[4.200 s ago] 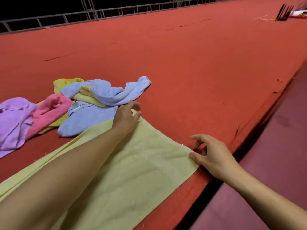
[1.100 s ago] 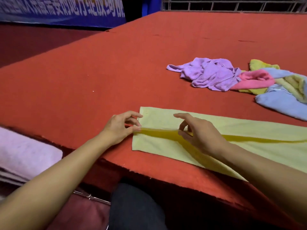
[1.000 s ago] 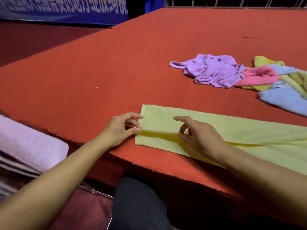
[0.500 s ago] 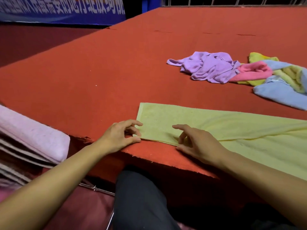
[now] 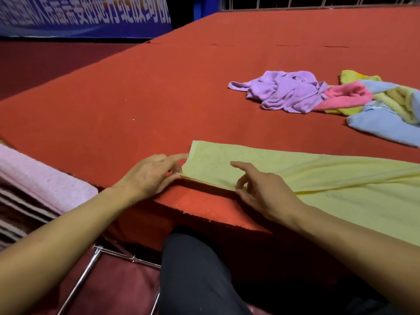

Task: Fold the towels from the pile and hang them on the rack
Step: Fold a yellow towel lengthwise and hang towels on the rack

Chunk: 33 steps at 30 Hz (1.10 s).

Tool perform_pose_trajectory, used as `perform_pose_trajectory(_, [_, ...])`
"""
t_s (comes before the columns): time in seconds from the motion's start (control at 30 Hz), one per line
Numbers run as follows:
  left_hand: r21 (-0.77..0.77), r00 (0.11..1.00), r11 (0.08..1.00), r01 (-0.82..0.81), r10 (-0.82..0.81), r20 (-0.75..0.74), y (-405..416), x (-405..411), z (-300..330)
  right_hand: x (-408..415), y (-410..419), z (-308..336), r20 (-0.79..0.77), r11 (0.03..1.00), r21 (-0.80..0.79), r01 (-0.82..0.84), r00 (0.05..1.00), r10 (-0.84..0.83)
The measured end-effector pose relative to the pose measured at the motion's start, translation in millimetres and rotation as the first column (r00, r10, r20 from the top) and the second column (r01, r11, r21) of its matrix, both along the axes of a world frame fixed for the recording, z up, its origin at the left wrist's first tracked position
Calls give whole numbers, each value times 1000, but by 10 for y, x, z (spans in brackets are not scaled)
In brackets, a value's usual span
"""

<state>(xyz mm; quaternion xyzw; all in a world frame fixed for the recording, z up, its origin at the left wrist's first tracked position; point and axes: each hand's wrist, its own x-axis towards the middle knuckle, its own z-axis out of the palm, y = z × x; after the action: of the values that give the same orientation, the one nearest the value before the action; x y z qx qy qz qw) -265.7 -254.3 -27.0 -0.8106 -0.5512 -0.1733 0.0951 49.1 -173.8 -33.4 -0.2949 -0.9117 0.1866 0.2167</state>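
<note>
Long pale-yellow terry towel lies flat along the near edge of the red carpeted platform, running off frame to the right. Its near long edge is raised slightly off the carpet between the two hands; a shadow shows under it.

Left hand: at the towel's near left corner. Thumb and fingers pinch the corner, index finger extended along the short end of the cloth. Grasping.

Right hand: further along the same near edge. Thumb under the hem and curled fingers on top pinch the fabric; index finger is stretched out over the towel's top surface. Grasping.

Pile of crumpled towels sits well apart, toward the far right of the platform: lilac, pink, yellow and light blue pieces overlapping.

Folded pink towel rests at the left edge of view, below platform level, on stacked layers. Chrome metal frame shows below the left forearm. Dark trouser knee is in the bottom centre. Blue banner with white lettering is at the upper left.
</note>
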Motion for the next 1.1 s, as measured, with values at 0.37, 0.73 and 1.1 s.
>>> perform_pose_trajectory(0.37, [-254, 876, 937, -238, 320, 361, 134, 278, 131, 162, -11, 62, -48, 992, -125, -19, 999, 13])
perform_pose_trajectory(0.73, [-323, 797, 904, 282, -33, 603, 1517, 2668, 251, 2058, 377, 134, -178, 863, -265, 430, 858, -482])
perform_pose_trajectory(1.1, [-323, 864, 869, 376, -202, 461, 2567, 4660, 206, 4117, 1170, 109, -134, 502, -109, 858, 488, -863])
